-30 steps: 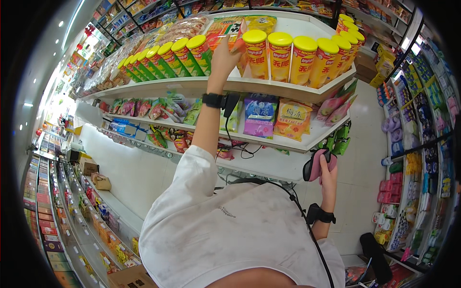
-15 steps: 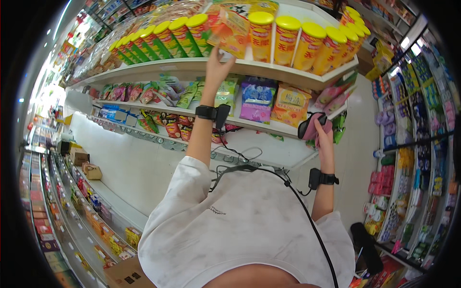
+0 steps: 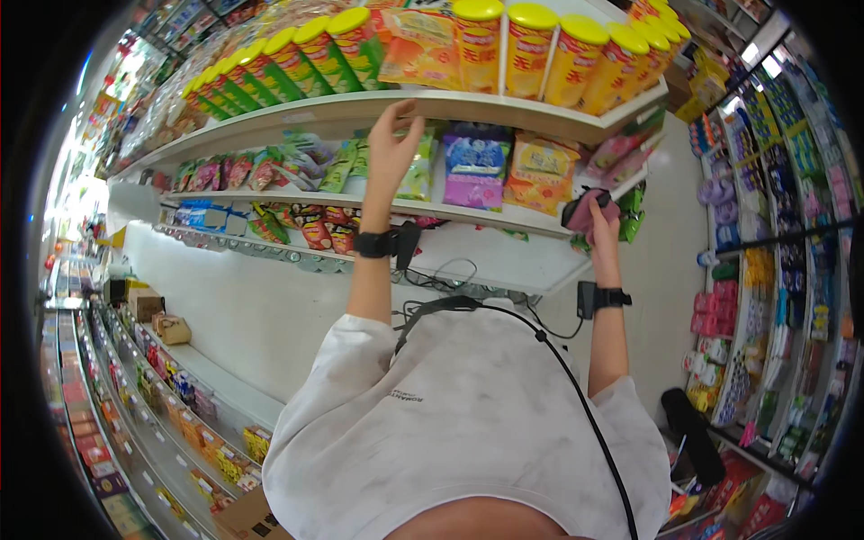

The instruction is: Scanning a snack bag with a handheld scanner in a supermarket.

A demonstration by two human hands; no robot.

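My left hand (image 3: 394,144) is just below the top shelf's front edge, its thumb and fingers apart with nothing in them. Above it an orange snack bag (image 3: 421,58) stands upright on the top shelf, between green chip cans (image 3: 358,49) and yellow chip cans (image 3: 479,49), all with yellow lids. At the right end of the lower shelf, my right hand (image 3: 605,238) grips a pink cloth (image 3: 594,211) with a dark side, folded in the fingers. A blue-and-purple bag (image 3: 475,171) and an orange-yellow bag (image 3: 541,175) stand on the lower shelf between my hands.
Smaller snack packets (image 3: 261,171) line the lower shelf to the left. Black cables (image 3: 432,306) hang between my wrists and across my shirt. A shelf rack (image 3: 747,270) rises on the right, and another display (image 3: 171,405) runs along the lower left.
My left hand has let go of the orange snack bag and drawn down and back from the top shelf. The bag now stands among the cans. My right hand still holds the cloth.
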